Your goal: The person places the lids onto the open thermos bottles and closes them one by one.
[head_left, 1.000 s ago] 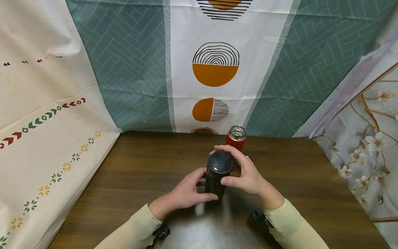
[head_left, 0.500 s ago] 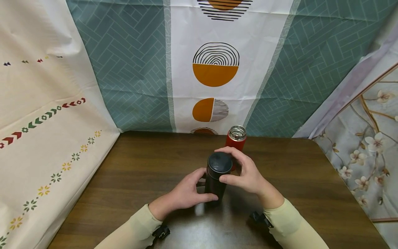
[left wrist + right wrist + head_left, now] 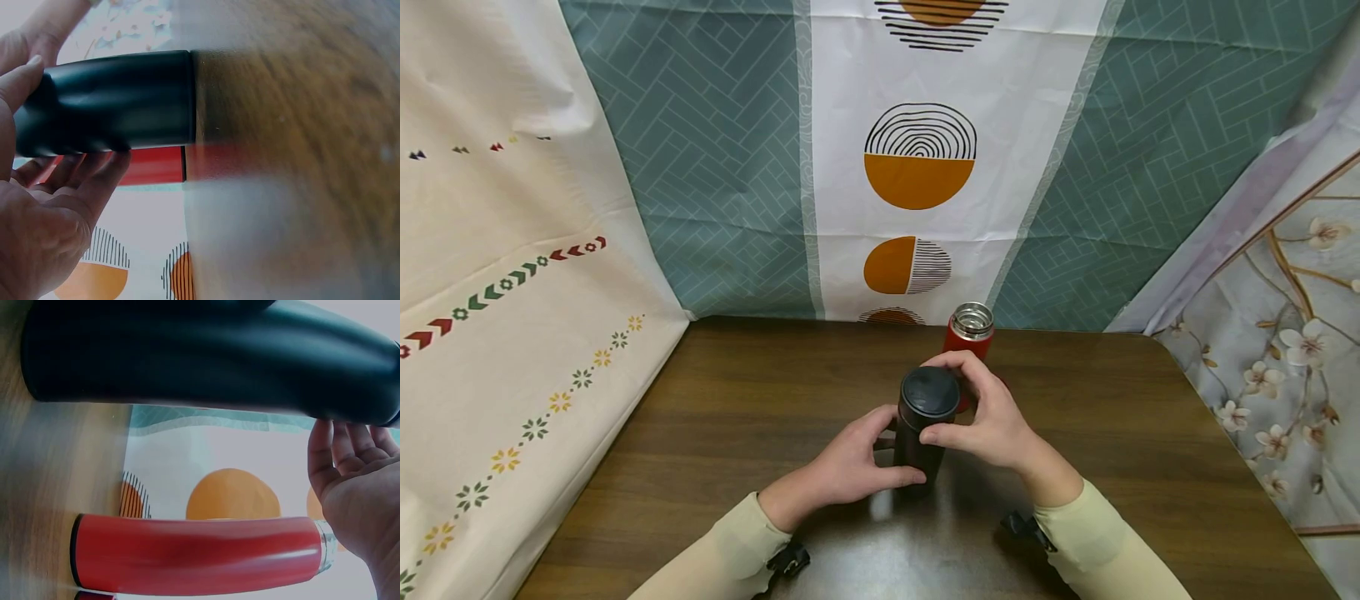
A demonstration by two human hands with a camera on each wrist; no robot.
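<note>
A black vacuum flask stands upright on the table, capped by a dark round lid. My left hand grips its body, thumb in front and fingers reaching round behind; the left wrist view shows the fingers against the flask's side. Around the top, my right hand holds the lid area, thumb on the near side and fingers on the far side. Behind it stands a red vacuum flask with a bare steel mouth, partly hidden by my right hand.
A small dark red item, mostly out of view, lies beside the red flask's base. The brown wooden table ends at a patterned cloth backdrop, with a cream cloth on the left and a flowered one on the right.
My right thumb has shifted left across the black flask's near side while the fingertips behind slid slightly right. The left hand and both flasks keep their places.
</note>
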